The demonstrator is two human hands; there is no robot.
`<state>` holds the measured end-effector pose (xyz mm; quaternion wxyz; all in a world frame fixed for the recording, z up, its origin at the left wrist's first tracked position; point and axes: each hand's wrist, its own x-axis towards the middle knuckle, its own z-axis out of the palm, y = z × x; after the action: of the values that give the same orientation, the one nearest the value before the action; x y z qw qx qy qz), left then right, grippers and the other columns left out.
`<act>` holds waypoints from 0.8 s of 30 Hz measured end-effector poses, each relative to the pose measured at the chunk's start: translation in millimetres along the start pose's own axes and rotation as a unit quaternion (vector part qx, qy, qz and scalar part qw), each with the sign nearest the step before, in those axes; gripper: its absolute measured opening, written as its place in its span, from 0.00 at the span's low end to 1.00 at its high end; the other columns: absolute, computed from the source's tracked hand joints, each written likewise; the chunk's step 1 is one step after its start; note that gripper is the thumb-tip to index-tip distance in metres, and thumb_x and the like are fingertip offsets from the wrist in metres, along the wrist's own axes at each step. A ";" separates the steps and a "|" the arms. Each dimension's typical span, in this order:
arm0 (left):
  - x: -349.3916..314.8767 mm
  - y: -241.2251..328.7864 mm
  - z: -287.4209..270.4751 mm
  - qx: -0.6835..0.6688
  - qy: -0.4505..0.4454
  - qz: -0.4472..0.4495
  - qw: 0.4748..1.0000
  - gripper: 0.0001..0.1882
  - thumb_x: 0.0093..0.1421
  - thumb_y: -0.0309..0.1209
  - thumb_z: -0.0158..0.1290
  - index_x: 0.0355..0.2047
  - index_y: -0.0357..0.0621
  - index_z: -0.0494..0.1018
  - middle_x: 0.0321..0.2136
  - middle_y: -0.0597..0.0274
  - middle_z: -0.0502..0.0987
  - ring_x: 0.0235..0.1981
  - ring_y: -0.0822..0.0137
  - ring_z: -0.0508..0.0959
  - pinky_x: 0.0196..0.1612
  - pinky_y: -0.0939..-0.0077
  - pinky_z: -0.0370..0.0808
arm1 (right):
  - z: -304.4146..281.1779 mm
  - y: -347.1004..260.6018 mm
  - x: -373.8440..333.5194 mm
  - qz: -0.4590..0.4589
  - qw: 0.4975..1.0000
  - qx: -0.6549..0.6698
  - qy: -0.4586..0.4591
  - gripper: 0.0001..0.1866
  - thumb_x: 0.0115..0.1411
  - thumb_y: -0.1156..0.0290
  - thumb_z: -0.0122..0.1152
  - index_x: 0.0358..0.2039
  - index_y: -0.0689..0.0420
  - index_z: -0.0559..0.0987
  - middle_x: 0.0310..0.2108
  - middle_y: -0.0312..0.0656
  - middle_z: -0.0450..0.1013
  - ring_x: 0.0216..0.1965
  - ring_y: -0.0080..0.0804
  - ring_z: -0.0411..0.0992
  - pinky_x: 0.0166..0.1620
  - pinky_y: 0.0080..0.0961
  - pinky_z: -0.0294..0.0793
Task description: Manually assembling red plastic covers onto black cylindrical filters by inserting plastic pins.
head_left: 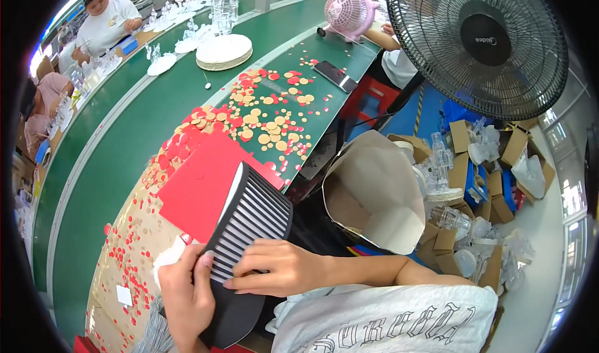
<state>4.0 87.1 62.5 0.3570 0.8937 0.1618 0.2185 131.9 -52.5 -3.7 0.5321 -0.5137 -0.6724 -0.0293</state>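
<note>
Green bench (162, 103) bent across the view by the lens; brown paper (112, 284) is seen at its near end. On the right, a large black fan (536, 60) is marked by pale lettering on its hub. Ornate outlined letters are printed across the wearer's light shirt (399, 325). An open sack (380, 172) is stood beside the bench. A red sheet (199, 184) is laid among scattered discs, partly overlapped by a black slatted piece (253, 219), which is held at the bench edge. Its left edge is grasped by the left hand (187, 290). Its slats are touched by the bent fingers of the right hand (274, 269); whether anything is pinched cannot be told. Farther off, a phone (335, 77) is seen beside red and tan discs (271, 127).
</note>
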 end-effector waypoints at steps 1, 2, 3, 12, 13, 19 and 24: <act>-3.8 -1.4 0.1 -0.023 -0.019 -0.028 0.999 0.03 0.61 0.20 0.52 0.33 0.34 0.75 0.15 0.50 0.69 0.14 0.54 0.72 0.21 0.66 0.65 | 0.9 -1.0 -2.8 0.006 1.000 0.006 -0.010 0.13 0.50 0.73 0.73 0.38 0.59 0.83 0.32 0.37 0.75 0.30 0.32 0.73 0.31 0.27 0.71; -4.9 -1.9 3.2 -0.035 -0.020 -0.043 0.998 0.03 0.61 0.21 0.53 0.33 0.34 0.76 0.14 0.50 0.69 0.14 0.53 0.72 0.21 0.66 0.65 | 0.8 1.5 -5.7 0.019 0.999 0.027 -0.019 0.12 0.50 0.73 0.73 0.35 0.59 0.82 0.31 0.37 0.74 0.29 0.32 0.73 0.30 0.28 0.70; -8.2 -0.9 7.9 -0.049 -0.025 -0.063 0.996 0.03 0.61 0.21 0.53 0.33 0.35 0.76 0.14 0.50 0.69 0.14 0.51 0.72 0.21 0.66 0.64 | -3.5 -1.2 -8.3 0.038 0.998 0.033 -0.046 0.09 0.50 0.74 0.72 0.32 0.59 0.81 0.30 0.37 0.74 0.29 0.32 0.73 0.30 0.29 0.68; -46.0 -24.1 66.6 0.012 -0.177 0.034 0.984 0.08 0.57 0.25 0.57 0.31 0.35 0.69 0.37 0.47 0.74 0.40 0.48 0.76 0.37 0.57 0.72 | -69.5 40.9 39.6 0.144 0.962 0.095 -0.211 0.08 0.51 0.77 0.71 0.29 0.58 0.79 0.33 0.40 0.76 0.33 0.34 0.74 0.38 0.28 0.74; -42.8 -21.1 71.4 0.017 -0.213 0.024 0.977 0.08 0.57 0.25 0.56 0.31 0.32 0.68 0.44 0.46 0.71 0.45 0.48 0.73 0.43 0.58 0.71 | -65.7 63.2 49.4 0.139 0.965 0.062 -0.214 0.06 0.54 0.76 0.68 0.29 0.59 0.78 0.40 0.42 0.75 0.37 0.35 0.74 0.42 0.28 0.73; -44.4 -37.2 110.4 0.145 -0.043 -0.023 0.988 0.10 0.60 0.23 0.52 0.38 0.24 0.70 0.62 0.26 0.58 0.67 0.32 0.55 0.66 0.46 0.58 | 11.4 149.3 57.8 0.132 0.919 0.100 -0.359 0.06 0.59 0.72 0.65 0.31 0.61 0.79 0.47 0.41 0.74 0.49 0.37 0.74 0.51 0.30 0.74; -49.5 -51.3 120.0 0.149 -0.015 -0.063 0.987 0.10 0.60 0.22 0.52 0.37 0.24 0.70 0.63 0.29 0.57 0.66 0.30 0.57 0.65 0.45 0.59 | 35.4 166.0 52.2 0.155 0.904 0.097 -0.386 0.06 0.60 0.71 0.63 0.31 0.61 0.79 0.48 0.41 0.72 0.48 0.36 0.74 0.48 0.30 0.75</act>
<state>15.7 32.5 -65.5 0.2353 0.9280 0.2429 0.1561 232.4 80.8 -64.2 0.2759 -0.5286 -0.7364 0.3195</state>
